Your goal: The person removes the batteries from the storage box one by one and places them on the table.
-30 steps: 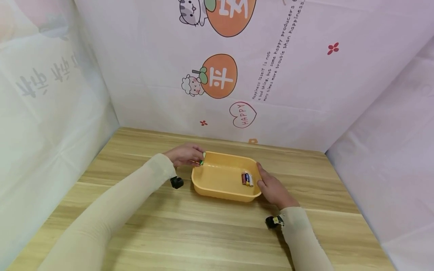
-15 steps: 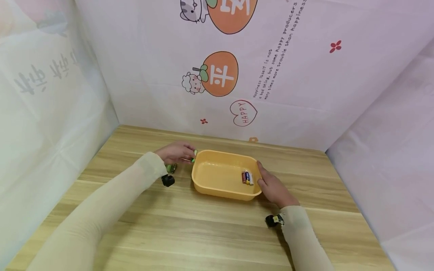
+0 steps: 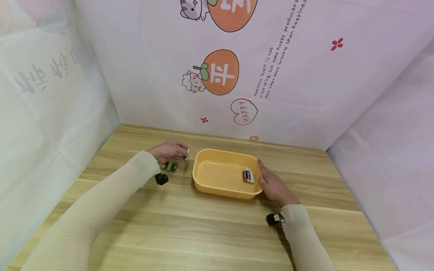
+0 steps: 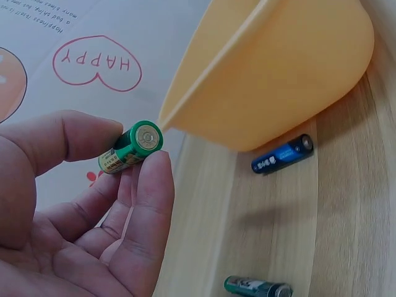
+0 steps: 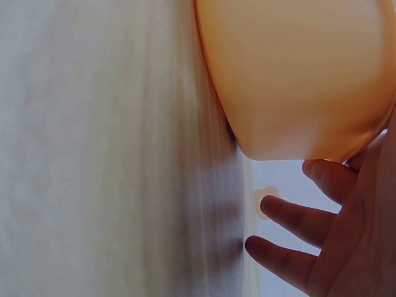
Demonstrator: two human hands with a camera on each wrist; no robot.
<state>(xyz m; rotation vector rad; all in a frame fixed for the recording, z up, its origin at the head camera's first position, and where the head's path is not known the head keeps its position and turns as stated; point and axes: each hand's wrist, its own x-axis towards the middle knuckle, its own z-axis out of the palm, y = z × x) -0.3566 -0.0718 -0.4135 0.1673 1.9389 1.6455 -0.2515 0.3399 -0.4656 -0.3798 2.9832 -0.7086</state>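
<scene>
Between the thumb and fingertips of my left hand (image 3: 169,151) (image 4: 93,198), a green battery (image 3: 186,155) (image 4: 127,148) is pinched, just left of the yellow tray (image 3: 222,191) (image 4: 278,80). My right hand (image 3: 275,187) (image 5: 346,229) grips the tray's right wall, thumb over the rim; its other fingers are spread in the right wrist view. Several batteries (image 3: 248,176) lie together inside the tray at the right. Green and dark batteries (image 3: 169,166) lie on the table below my left hand. A blue battery (image 4: 283,154) rests beside the tray in the left wrist view.
The wooden table (image 3: 210,229) extends in front of the tray. A printed cloth (image 3: 288,116) hangs behind it, and pale cloth sides (image 3: 57,113) stand at left and right. Another green battery (image 4: 257,288) lies at the bottom of the left wrist view.
My left hand has moved left, away from the tray's rim, with the green battery still pinched. The batteries on the table have come into sight. My right hand stays on the tray.
</scene>
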